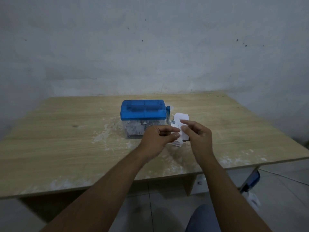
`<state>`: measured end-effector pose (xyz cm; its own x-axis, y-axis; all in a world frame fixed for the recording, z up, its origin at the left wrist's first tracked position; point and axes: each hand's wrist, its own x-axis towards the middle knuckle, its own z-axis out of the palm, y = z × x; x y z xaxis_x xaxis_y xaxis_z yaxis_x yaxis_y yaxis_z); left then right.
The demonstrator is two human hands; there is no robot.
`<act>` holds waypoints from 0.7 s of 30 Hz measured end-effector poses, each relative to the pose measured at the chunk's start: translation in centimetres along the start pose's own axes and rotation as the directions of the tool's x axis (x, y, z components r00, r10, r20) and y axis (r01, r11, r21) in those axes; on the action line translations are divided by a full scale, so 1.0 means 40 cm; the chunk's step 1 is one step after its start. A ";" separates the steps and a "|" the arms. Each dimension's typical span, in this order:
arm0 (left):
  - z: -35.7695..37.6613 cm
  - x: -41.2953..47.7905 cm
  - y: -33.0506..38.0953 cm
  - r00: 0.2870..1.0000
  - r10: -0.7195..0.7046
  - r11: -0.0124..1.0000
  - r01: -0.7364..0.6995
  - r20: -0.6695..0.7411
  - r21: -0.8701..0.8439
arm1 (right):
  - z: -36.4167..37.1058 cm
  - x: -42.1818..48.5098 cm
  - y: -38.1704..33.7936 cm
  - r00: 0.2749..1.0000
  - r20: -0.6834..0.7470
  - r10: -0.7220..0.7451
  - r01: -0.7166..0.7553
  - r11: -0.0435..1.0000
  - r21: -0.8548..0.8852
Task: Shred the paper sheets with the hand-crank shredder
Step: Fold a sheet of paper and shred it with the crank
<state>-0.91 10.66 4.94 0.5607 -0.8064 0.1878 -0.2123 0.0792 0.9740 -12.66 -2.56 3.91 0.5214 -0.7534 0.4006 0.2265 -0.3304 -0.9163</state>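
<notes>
A hand-crank shredder (pixel 143 110) with a blue lid and a clear bin of paper shreds stands in the middle of the wooden table (pixel 58 136). Its blue crank (pixel 168 114) sticks out on the right side. Just right of it lies a small pile of white paper sheets (pixel 182 116). In front of the shredder, my left hand (pixel 157 139) and my right hand (pixel 196 136) meet over a small white paper sheet (pixel 181 137). Both pinch it between thumb and fingers, a little above the table. More white paper shows just below the hands.
White smears and dust mark the tabletop around the shredder and along the front edge. A grey wall rises right behind the table. A blue object (pixel 253 179) hangs beside the table's right front corner, and my knee (pixel 204 218) shows below.
</notes>
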 end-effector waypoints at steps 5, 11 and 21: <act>-0.029 0.031 0.097 0.986 0.158 0.987 -0.157 -0.053 0.019 | 0.012 0.051 -0.110 0.998 0.044 -0.038 0.030 0.985 0.171; -0.142 0.085 0.199 0.950 0.292 0.948 -0.273 -0.107 0.163 | 0.058 0.139 -0.223 0.960 0.234 -0.156 0.152 0.988 0.036; -0.314 0.151 0.222 0.899 0.384 0.859 -0.263 -0.212 0.440 | 0.211 0.262 -0.248 0.934 0.296 -0.199 0.281 0.922 -0.265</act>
<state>10.62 13.84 16.32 0.5920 -0.5705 0.5693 -0.6816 0.0224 0.7313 -2.50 -2.40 17.18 0.6857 -0.4693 0.5564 0.1375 -0.6672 -0.7321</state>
